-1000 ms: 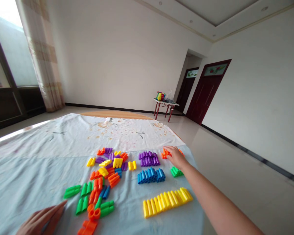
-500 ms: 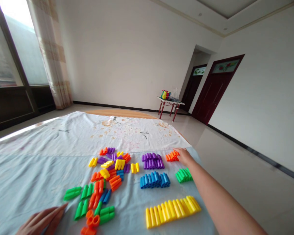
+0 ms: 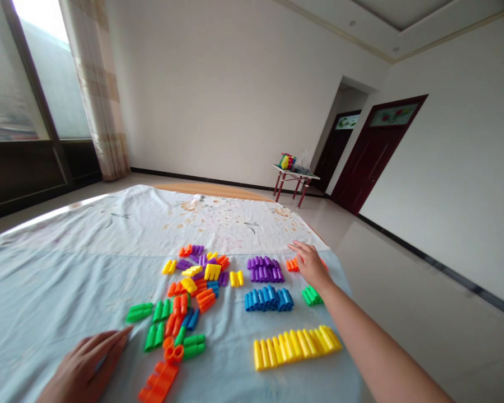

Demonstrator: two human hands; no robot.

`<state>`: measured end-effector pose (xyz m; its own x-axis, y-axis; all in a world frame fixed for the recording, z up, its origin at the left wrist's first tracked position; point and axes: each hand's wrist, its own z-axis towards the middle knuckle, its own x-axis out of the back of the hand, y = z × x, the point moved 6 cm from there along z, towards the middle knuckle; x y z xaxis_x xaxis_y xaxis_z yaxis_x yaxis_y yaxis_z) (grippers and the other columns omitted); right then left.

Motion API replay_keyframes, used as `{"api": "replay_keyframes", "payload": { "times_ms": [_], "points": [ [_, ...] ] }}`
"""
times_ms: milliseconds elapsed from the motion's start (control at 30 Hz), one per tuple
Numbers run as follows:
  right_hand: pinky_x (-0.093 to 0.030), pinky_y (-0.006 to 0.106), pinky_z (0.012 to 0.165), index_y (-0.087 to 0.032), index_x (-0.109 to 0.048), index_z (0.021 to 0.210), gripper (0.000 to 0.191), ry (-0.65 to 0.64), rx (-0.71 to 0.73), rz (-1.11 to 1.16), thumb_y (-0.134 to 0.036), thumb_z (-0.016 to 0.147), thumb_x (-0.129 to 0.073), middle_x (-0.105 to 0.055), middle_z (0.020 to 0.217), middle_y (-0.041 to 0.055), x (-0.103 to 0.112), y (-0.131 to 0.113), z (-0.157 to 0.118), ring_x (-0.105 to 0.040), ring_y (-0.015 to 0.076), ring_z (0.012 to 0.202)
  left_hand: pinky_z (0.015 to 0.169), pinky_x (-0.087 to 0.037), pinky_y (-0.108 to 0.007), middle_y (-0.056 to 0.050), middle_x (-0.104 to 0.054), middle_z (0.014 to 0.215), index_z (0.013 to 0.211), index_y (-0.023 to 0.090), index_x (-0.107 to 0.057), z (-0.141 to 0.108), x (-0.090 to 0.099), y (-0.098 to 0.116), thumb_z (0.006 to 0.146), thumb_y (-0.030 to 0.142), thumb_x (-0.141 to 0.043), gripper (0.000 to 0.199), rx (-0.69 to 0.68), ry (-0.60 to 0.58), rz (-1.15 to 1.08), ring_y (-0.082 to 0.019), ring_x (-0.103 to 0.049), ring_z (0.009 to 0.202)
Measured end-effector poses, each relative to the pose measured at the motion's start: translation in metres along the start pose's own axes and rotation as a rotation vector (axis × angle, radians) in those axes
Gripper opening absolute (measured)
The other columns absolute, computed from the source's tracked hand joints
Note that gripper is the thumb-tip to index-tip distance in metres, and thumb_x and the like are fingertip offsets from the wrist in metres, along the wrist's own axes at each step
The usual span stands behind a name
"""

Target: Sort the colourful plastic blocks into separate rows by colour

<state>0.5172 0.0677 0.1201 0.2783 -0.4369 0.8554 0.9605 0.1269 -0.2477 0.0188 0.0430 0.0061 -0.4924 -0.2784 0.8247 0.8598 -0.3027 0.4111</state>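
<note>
My right hand (image 3: 313, 265) is over the row of orange plastic tube blocks (image 3: 292, 265) at the far right, fingers apart and pointing left; it covers the middle of that row. Just below its wrist lie green tube blocks (image 3: 312, 295), partly behind my forearm. My left hand (image 3: 86, 361) rests flat on the cloth at lower left, fingers stretched out and empty. Nearest its fingertips are a green block (image 3: 139, 312) and other green blocks (image 3: 154, 337). A mixed pile holds orange blocks (image 3: 205, 300), yellow blocks (image 3: 212, 272) and blue blocks (image 3: 194, 320).
Stacked purple blocks (image 3: 265, 270), blue blocks (image 3: 269, 299) and a long yellow row (image 3: 297, 348) stand right of the pile. A wrinkled cloth (image 3: 67, 280) covers the table. Beyond it, a small table (image 3: 296, 172) bears bags near a dark red door (image 3: 378, 157).
My right hand's fingers have spread and lifted from the orange row, part of which now shows right of the hand. The view has shifted slightly, bringing more of my left hand into sight.
</note>
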Motion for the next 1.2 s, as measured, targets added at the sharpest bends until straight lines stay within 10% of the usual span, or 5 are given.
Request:
{"api": "replay_keyframes", "payload": {
  "times_ms": [233,400,867,1200],
  "points": [
    [-0.045,0.038,0.093,-0.028,-0.055,0.124,0.042,-0.016,0.286,0.492,-0.011,0.088,-0.04,-0.064,0.11,0.005,-0.017,-0.163,-0.063,-0.054,0.0185,0.105,0.089,-0.049,-0.034,-0.003,-0.069,0.103,0.104,0.029,-0.066,-0.002,0.014,0.027,0.084,0.053,-0.037,0.043,0.0,-0.087,-0.046,-0.021,-0.061,0.098],
    [-0.045,0.039,0.094,-0.028,-0.055,0.123,0.047,-0.094,0.201,0.624,-0.005,0.082,-0.046,-0.063,0.11,0.0054,-0.068,-0.221,-0.106,-0.054,0.0194,0.105,0.088,-0.048,-0.033,-0.003,-0.069,0.102,0.107,0.029,-0.065,-0.002,0.017,0.035,0.086,0.048,-0.037,0.04,-0.033,-0.073,-0.026,-0.02,-0.061,0.097],
    [-0.041,0.042,0.095,-0.023,-0.063,0.107,0.024,-0.1,0.147,0.599,-0.019,0.084,-0.058,-0.063,0.112,0.0071,-0.1,-0.241,-0.129,-0.052,0.0213,0.107,0.086,-0.048,-0.037,-0.005,-0.069,0.101,0.107,0.026,-0.064,-0.006,0.018,0.039,0.088,0.043,-0.035,0.039,-0.064,-0.043,-0.052,-0.02,-0.06,0.095],
    [-0.043,0.041,0.095,-0.026,-0.05,0.127,0.059,-0.098,0.111,0.606,0.002,0.075,-0.046,-0.06,0.11,0.0062,-0.106,-0.236,-0.13,-0.05,0.0211,0.106,0.088,-0.047,-0.036,-0.003,-0.068,0.103,0.108,0.028,-0.064,-0.006,0.017,0.039,0.088,0.044,-0.035,0.039,-0.051,-0.066,-0.042,-0.02,-0.059,0.098]
  ]
}}
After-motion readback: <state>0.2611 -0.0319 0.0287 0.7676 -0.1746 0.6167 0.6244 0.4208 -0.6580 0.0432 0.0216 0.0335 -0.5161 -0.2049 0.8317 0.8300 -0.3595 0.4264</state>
